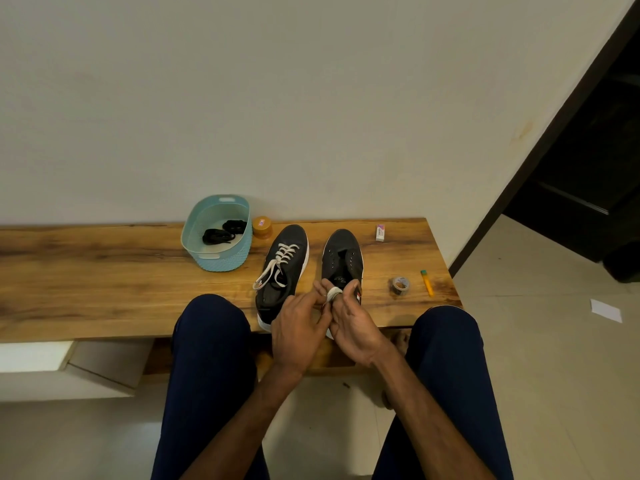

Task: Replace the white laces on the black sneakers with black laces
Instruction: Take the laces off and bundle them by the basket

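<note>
The left hand [300, 325] and the right hand [355, 323] both curled their fingers round a bunched white lace [334, 292], just above the sneaker [343, 258] with no lace.

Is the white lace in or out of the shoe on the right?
Out. The holes of the right shoe are bare; the left hand and right hand hold the white lace wound up.

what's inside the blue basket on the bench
Two bundles of black laces lie on the floor of the blue basket. Its near wall hides the front strip of that floor, so anything lying there cannot be seen.
</note>
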A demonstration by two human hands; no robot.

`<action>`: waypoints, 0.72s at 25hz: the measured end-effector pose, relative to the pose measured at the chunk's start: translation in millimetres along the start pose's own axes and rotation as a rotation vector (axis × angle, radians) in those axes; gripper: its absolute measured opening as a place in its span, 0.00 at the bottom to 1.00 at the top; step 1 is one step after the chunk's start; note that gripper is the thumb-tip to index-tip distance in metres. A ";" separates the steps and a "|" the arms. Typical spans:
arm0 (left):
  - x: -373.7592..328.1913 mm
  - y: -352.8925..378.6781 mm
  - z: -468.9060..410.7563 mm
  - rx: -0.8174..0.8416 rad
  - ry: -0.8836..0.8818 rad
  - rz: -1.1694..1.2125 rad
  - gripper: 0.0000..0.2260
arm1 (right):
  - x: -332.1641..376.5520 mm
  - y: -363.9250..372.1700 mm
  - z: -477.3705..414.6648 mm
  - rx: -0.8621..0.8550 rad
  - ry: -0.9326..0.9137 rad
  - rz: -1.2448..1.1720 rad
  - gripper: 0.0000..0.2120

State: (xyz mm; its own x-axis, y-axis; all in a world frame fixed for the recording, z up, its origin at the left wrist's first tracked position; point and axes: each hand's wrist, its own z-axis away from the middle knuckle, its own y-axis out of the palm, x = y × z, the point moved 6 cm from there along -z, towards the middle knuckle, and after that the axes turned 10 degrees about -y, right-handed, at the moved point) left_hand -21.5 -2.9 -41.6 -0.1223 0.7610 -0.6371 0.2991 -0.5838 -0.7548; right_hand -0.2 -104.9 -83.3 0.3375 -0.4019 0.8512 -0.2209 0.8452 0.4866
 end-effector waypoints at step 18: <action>7.6 20.1 -4.3 0.068 0.027 0.265 0.06 | 11.0 -8.1 1.5 -0.169 -0.161 0.288 0.12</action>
State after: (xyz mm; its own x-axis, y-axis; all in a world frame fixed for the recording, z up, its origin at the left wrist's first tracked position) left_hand -12.3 -7.6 -60.9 -0.0224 0.5856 -0.8103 0.2531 -0.7807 -0.5713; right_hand 3.9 -116.7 -77.6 0.1321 -0.1776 0.9752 -0.1275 0.9726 0.1944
